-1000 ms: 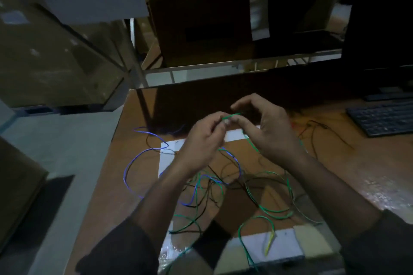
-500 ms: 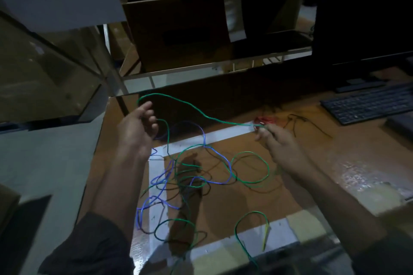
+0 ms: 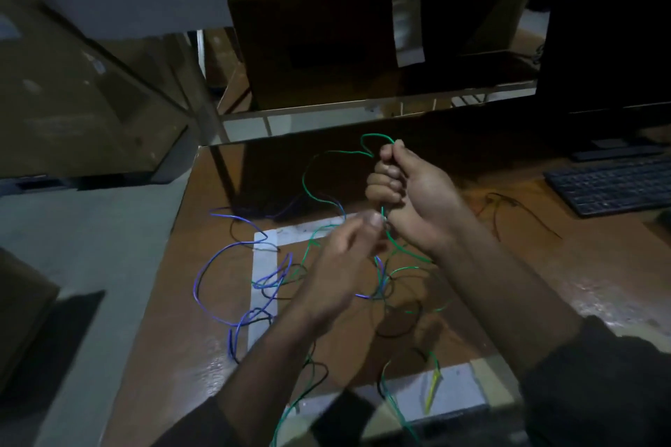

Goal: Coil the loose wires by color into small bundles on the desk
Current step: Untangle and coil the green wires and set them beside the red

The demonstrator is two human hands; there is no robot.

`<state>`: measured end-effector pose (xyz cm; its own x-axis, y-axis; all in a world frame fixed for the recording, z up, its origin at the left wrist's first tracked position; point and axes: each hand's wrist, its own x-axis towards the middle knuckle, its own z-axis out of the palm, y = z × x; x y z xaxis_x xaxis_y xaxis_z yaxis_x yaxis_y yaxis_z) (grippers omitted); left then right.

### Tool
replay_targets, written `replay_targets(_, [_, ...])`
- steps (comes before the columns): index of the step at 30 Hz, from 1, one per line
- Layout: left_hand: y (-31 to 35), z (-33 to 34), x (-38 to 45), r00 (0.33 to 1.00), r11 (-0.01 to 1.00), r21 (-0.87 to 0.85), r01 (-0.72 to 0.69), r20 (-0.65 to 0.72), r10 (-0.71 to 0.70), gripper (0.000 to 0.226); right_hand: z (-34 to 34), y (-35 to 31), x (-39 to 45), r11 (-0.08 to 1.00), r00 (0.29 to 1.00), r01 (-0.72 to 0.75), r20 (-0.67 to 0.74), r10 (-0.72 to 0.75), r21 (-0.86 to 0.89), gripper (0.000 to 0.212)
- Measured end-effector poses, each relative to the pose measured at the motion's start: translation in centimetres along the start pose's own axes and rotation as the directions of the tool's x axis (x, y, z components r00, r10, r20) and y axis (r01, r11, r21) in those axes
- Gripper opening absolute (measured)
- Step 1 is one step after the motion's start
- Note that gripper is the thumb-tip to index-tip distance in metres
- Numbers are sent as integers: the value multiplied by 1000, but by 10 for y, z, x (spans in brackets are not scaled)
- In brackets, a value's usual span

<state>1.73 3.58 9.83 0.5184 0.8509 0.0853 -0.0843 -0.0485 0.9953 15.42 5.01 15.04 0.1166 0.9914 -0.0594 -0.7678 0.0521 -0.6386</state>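
We work near the desk's (image 3: 174, 301) left edge, which drops to grey floor, while a dark partition closes the far side and a keyboard (image 3: 613, 185) lies well off to the right with bare wood between it and us. Our right hand (image 3: 410, 192) is curled in a fist round the green wire (image 3: 319, 156), which loops up and left above the knuckles; our left hand (image 3: 345, 258) pinches the same wire just below that fist. The blue wire (image 3: 218, 258) sprawls on the desk toward the left edge, tangled with black and green strands inside the white tape (image 3: 263, 265) outline. Half a second ago our hands were spread wide, the green wire stretched between them; now they have come together, nearly touching.
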Motion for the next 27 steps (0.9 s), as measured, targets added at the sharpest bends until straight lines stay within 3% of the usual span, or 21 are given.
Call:
replay_targets(1, [0, 2, -5, 997, 997, -54, 48, 69, -44, 29, 2, -1, 2, 998, 1000, -16, -2, 16, -59, 33])
replay_targets(3, [-1, 3, -12, 983, 999, -2, 41, 177, -40, 21, 3, -4, 7, 978, 999, -38, -17, 36, -204, 33])
replay_targets(6, [5, -8, -12, 987, 998, -38, 41, 158, -34, 26, -3, -8, 13, 927, 997, -66, -67, 44, -370, 32])
replay_targets(9, [12, -17, 2, 997, 991, -135, -1, 70, 11, 17, -9, -13, 15, 962, 987, -158, -75, 145, -223, 30])
replay_targets(12, [14, -10, 15, 999, 1000, -18, 26, -41, -27, 40, -3, -17, 15, 977, 985, -168, 10, 171, -130, 26])
replay_targets(14, [13, -3, 16, 992, 985, 138, 100, 62, -110, 53, 3, -20, 16, 978, 986, -148, 57, 158, -150, 26])
replay_targets(17, [5, 5, 9, 918, 925, 371, 81, 334, -214, 28, -1, -31, 19, 965, 988, -132, 53, 148, -228, 27])
replay_targets(19, [1, 2, 5, 890, 915, 401, 41, 401, -216, 17, -13, -37, 26, 936, 993, -110, 8, 119, -335, 28])
replay_targets(23, [0, -2, -1, 874, 948, 274, 164, 405, -268, 9, -36, -39, 32, 947, 988, -152, -81, 134, -282, 30])
replay_targets(27, [-7, 11, 4, 937, 952, 211, 224, 221, -270, 32, -28, -27, 27, 948, 988, -154, -23, 154, -280, 30])
